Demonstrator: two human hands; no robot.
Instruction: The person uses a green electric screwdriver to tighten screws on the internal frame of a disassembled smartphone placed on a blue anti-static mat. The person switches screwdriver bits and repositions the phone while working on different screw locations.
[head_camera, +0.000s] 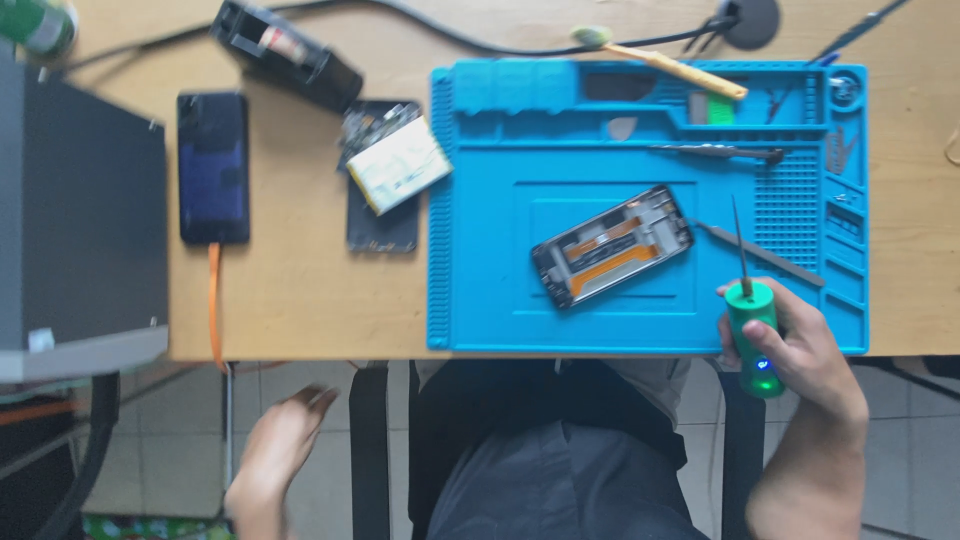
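Green electric screwdriver (755, 335) sits in the right hand (800, 350), the fingers wrapped around its body and the thin bit pointing up and away from the person, over the lower right part of the blue work mat (480, 300). A small blue light glows on the lower part of its body. Just beside the bit, a slim metal tool (765, 255) lies slanted on the mat. To the left of the bit, near the middle of the mat, lies an opened phone (612, 245), tilted, with orange strips showing inside its frame. Tweezers (720, 151) rest in the mat's upper section, and a brush with a pale wooden handle (665, 65) lies across its top edge. Left of the mat on the wooden desk (300, 290) are a phone back with a loose white part on it (390, 165), a dark phone (212, 165) with an orange cable (214, 300), and a black device (285, 55). The left hand (275, 455) hangs below the desk edge, well apart from everything, blurred, fingers loosely spread and holding nothing.
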